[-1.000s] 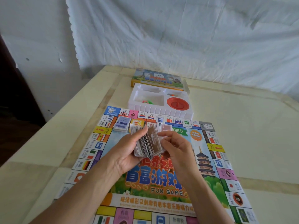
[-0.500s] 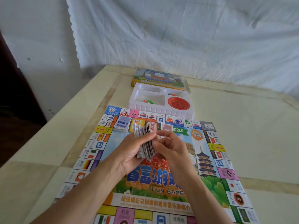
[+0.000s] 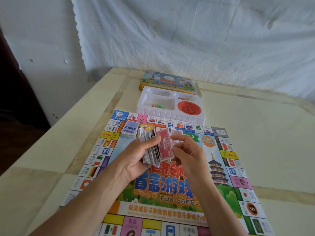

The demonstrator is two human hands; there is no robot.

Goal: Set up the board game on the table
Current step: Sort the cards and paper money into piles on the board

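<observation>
The left hand (image 3: pixel 136 159) is curled around a thick stack of paper play money (image 3: pixel 150 147), thumb laid across its top edge, and holds it upright over the middle of the game board (image 3: pixel 221 188). A red note (image 3: pixel 164 145) stands at the front of the stack, facing the right hand (image 3: pixel 189 155). That hand is just beside the note's right edge with its fingers bent toward it, but I cannot tell whether they pinch the note or only touch it. A paler pink note (image 3: pixel 176 133) shows just behind the right index finger, and whether it is held or lying on the board is unclear. The board lies flat on the pale table (image 3: pixel 264 133), with its printed title under the wrists. On the board's far left corner sits a small pile of blue-backed cards (image 3: pixel 130 129), with a yellow card pile (image 3: pixel 145 127) just beside it. Touching the board's far edge is a white plastic tray (image 3: pixel 170 115); a red round dish (image 3: pixel 189 108) sits in its right compartment and small green pieces (image 3: pixel 157 105) in the left one. The box lid (image 3: pixel 167 80) lies behind the tray, and a white cloth (image 3: pixel 187 31) hangs behind the table
</observation>
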